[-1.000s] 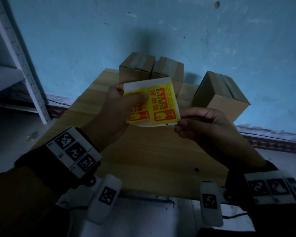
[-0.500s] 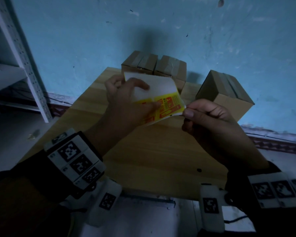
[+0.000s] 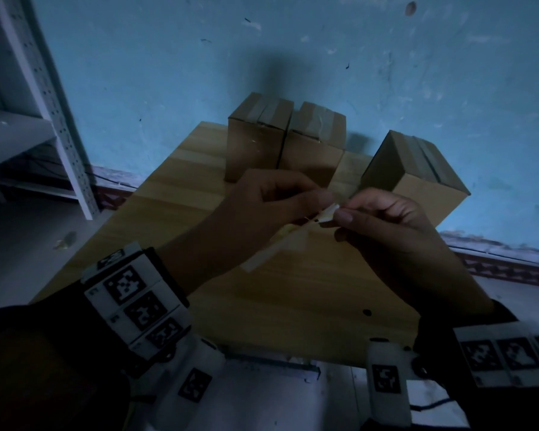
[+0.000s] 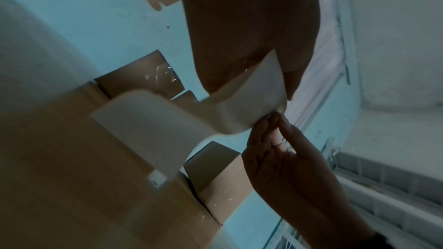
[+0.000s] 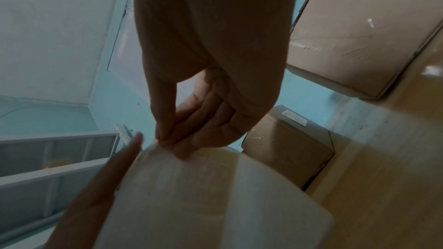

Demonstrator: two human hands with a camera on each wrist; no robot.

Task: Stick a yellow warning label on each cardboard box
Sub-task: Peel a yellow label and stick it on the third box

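Fingertips of both hands meet at one corner of the label sheet [image 3: 325, 213], held in the air above the wooden table [image 3: 293, 300]; the right hand [image 3: 395, 231] pinches that corner between thumb and forefinger, and the left hand [image 3: 262, 209] grips the sheet just beside it, fingers curled round its upper edge. From the head view the sheet lies nearly edge-on, its long axis running from the pinched corner down and back toward the left wrist; only a sliver of yellow shows there, and the wrist views show its pale back, bowed into a curl [image 4: 153, 132].

Judging by the grip, a label is being started off its backing at that corner; whether it has lifted yet cannot be told.

Three cardboard boxes stand beyond the hands, near the blue wall [image 3: 168, 73]: two [image 3: 255, 144] [image 3: 315, 147] side by side straight ahead, touching or nearly so, and a third [image 3: 417, 172] apart to the right; no label shows on any face visible. The third box lies nearest the right hand, just past its knuckles, so that hand has the shorter reach once the label is free.
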